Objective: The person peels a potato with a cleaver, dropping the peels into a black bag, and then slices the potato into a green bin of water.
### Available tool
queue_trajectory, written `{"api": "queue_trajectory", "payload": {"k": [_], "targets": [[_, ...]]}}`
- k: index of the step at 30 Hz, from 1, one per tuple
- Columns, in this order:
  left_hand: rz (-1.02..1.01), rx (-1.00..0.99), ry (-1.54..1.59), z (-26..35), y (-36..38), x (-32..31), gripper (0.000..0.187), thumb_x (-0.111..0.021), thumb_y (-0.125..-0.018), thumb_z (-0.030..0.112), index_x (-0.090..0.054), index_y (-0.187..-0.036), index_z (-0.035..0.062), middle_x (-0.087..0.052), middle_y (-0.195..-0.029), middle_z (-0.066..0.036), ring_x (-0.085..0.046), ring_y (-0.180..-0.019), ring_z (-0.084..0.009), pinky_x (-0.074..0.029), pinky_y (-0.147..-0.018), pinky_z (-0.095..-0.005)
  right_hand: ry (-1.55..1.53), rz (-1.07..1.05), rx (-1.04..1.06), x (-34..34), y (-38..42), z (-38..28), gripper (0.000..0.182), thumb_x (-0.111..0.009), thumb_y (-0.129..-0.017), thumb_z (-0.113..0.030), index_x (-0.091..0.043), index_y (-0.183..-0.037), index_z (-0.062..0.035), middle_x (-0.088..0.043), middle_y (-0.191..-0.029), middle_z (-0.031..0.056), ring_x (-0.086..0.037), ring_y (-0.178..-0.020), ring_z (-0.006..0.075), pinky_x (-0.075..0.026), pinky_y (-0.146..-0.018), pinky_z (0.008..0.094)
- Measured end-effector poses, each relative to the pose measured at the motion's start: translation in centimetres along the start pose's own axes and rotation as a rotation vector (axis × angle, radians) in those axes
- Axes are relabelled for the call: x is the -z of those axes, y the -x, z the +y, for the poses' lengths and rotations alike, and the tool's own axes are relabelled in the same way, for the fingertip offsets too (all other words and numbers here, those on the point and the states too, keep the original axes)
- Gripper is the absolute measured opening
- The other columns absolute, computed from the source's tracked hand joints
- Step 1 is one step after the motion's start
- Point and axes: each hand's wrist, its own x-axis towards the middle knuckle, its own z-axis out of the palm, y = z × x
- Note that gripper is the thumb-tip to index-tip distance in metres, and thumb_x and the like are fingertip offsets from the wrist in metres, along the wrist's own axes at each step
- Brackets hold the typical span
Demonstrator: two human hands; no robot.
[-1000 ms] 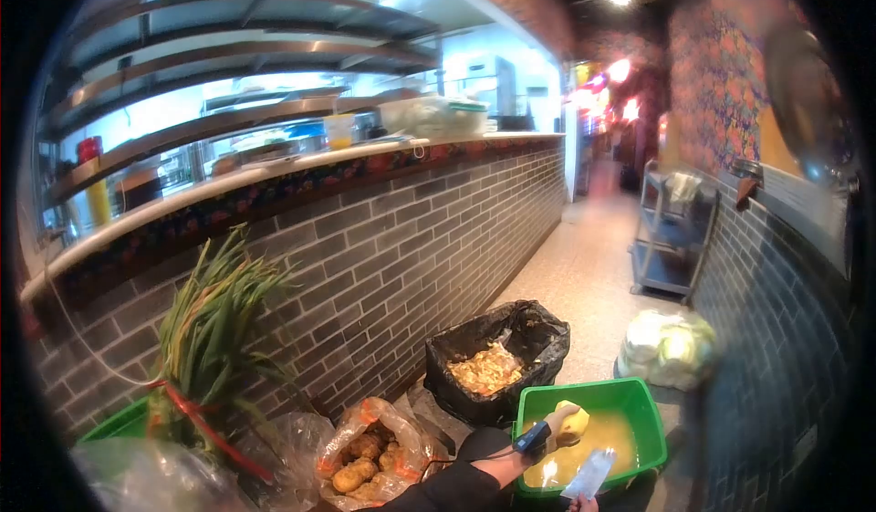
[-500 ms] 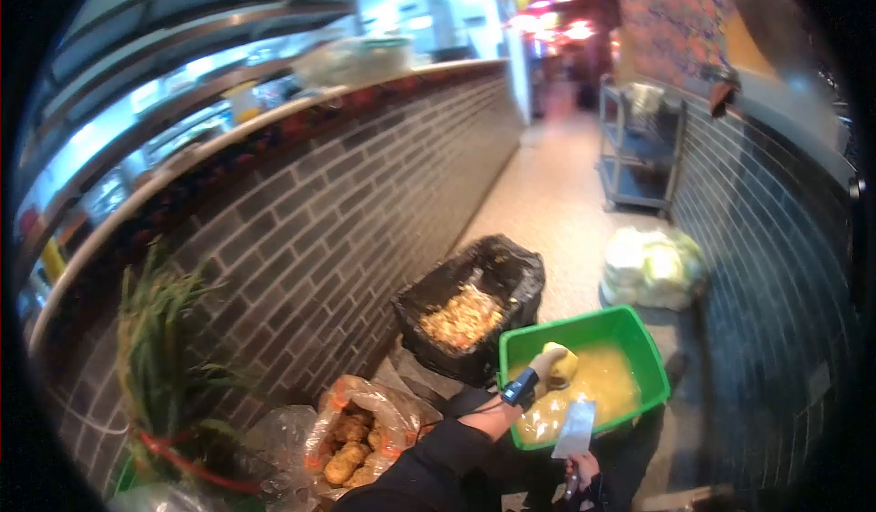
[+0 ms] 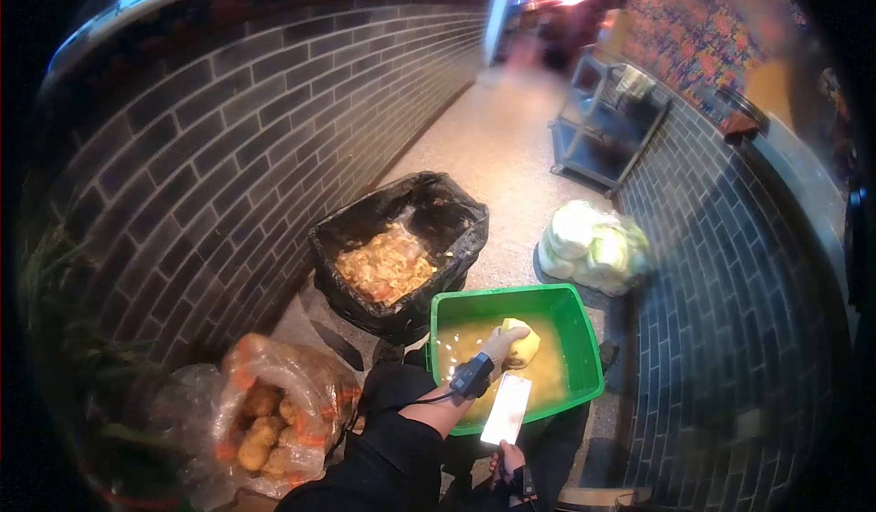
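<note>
Your left hand (image 3: pixel 502 346) is over the green tub (image 3: pixel 587 339), its fingers closed around a yellow potato (image 3: pixel 524 340) that looks mostly peeled, with a dark patch on its near side. The potato is above the cloudy yellowish water (image 3: pixel 547 380), toward the middle of the tub. Your right hand (image 3: pixel 509 466) is at the near side of the tub, its fingers wrapped around the handle of a broad-bladed knife (image 3: pixel 505 410). The blade points far and slightly right, across the near rim, its tip just below the potato; you cannot tell whether they touch. A small dark device (image 3: pixel 472 377) is strapped to your left wrist.

To the left of the tub and farther off stands a black-lined bin (image 3: pixel 470 224) with a heap of peelings (image 3: pixel 388 266) in it. Near you on the left, an open plastic bag (image 3: pixel 319 380) holds unpeeled potatoes (image 3: pixel 261 433). Beyond the tub, to the right, bagged cabbages (image 3: pixel 593 247) sit near the right wall (image 3: pixel 703 284), with a cart (image 3: pixel 570 151) farther off.
</note>
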Motion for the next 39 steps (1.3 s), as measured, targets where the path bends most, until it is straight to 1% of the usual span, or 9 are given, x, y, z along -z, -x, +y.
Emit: {"api": "queue_trajectory", "payload": {"k": [5,10,13,21,23,27,29,32,39], "targets": [[0.239,-0.054,-0.136,2.1,2.0,-0.7,0.057,-0.076,-0.078,0.031,-0.047,-0.119,0.0049,-0.061,-0.099,-0.012,-0.066,-0.077,-0.0229,-0.056,-0.062,-0.0354,-0.026,0.090,0.076,-0.3,-1.7,0.5,0.029,-0.051,-0.098,-0.035,-0.048,-0.091,-0.0074,-0.050,-0.062,0.0054,-0.051,-0.046,0.0191,-0.046,-0.043,0.0362],[0.015,-0.051,-0.113,3.4,2.3,1.0,0.050,-0.073,-0.079,0.032,-0.051,-0.116,0.0047,-0.061,-0.096,-0.010,-0.065,-0.078,-0.0213,-0.056,-0.065,-0.0353,-0.080,0.088,-0.083,-1.1,-0.9,-1.9,0.028,-0.053,-0.098,-0.038,-0.048,-0.096,-0.0102,-0.051,-0.063,0.0029,-0.050,-0.046,0.0169,-0.045,-0.042,0.0334],[0.238,-0.088,-0.139,4.0,3.6,0.3,0.052,-0.073,-0.079,0.032,-0.052,-0.117,0.0039,-0.061,-0.098,-0.011,-0.065,-0.079,-0.0205,-0.056,-0.066,-0.0358,-0.141,0.139,-0.030,-2.6,-0.7,-1.5,0.027,-0.052,-0.098,-0.037,-0.048,-0.101,-0.0111,-0.051,-0.063,0.0034,-0.050,-0.047,0.0172,-0.045,-0.042,0.0342],[0.276,-0.128,-0.128,3.1,2.4,2.3,0.060,-0.074,-0.077,0.033,-0.048,-0.122,0.0031,-0.059,-0.103,-0.012,-0.064,-0.080,-0.0216,-0.056,-0.066,-0.0345,-0.207,0.216,0.007,-3.4,-0.8,-0.7,0.028,-0.051,-0.099,-0.038,-0.048,-0.105,-0.0104,-0.050,-0.064,0.0047,-0.049,-0.046,0.0186,-0.045,-0.042,0.0360],[0.298,-0.156,-0.175,2.7,2.2,2.4,0.043,-0.067,-0.084,0.033,-0.052,-0.117,0.0106,-0.060,-0.099,-0.010,-0.064,-0.081,-0.0230,-0.056,-0.062,-0.0376,-0.185,0.159,0.028,-3.1,-1.0,-0.3,0.030,-0.052,-0.098,-0.039,-0.048,-0.105,-0.0097,-0.050,-0.064,0.0052,-0.049,-0.046,0.0186,-0.046,-0.042,0.0363],[0.244,-0.096,-0.207,3.3,2.9,2.0,0.041,-0.065,-0.085,0.033,-0.052,-0.116,0.0105,-0.060,-0.099,-0.011,-0.064,-0.081,-0.0232,-0.056,-0.062,-0.0371,-0.146,0.207,0.002,-3.5,-0.6,0.0,0.032,-0.052,-0.098,-0.039,-0.047,-0.104,-0.0085,-0.051,-0.065,0.0058,-0.050,-0.046,0.0189,-0.046,-0.041,0.0366],[0.185,-0.106,-0.206,3.4,2.9,2.1,0.063,-0.075,-0.076,0.034,-0.048,-0.123,0.0038,-0.059,-0.102,-0.013,-0.065,-0.083,-0.0236,-0.057,-0.066,-0.0375,-0.126,0.217,0.013,-3.7,-0.5,-0.1,0.033,-0.052,-0.098,-0.040,-0.047,-0.105,-0.0082,-0.051,-0.066,0.0063,-0.050,-0.046,0.0193,-0.046,-0.040,0.0370],[0.326,-0.103,-0.172,2.9,3.0,1.7,0.061,-0.076,-0.076,0.034,-0.049,-0.122,0.0037,-0.059,-0.103,-0.014,-0.065,-0.085,-0.0246,-0.057,-0.066,-0.0376,-0.106,0.194,0.030,-3.6,-0.4,-0.1,0.032,-0.052,-0.098,-0.039,-0.047,-0.106,-0.0085,-0.051,-0.066,0.0065,-0.051,-0.046,0.0196,-0.047,-0.041,0.0370],[0.272,-0.059,-0.233,2.3,1.8,2.5,0.065,-0.077,-0.075,0.035,-0.049,-0.124,0.0029,-0.060,-0.106,-0.016,-0.065,-0.086,-0.0250,-0.057,-0.064,-0.0380,-0.176,0.190,0.025,-4.3,0.4,-0.8,0.033,-0.052,-0.098,-0.039,-0.048,-0.106,-0.0076,-0.051,-0.066,0.0065,-0.051,-0.046,0.0197,-0.046,-0.040,0.0368]]}}
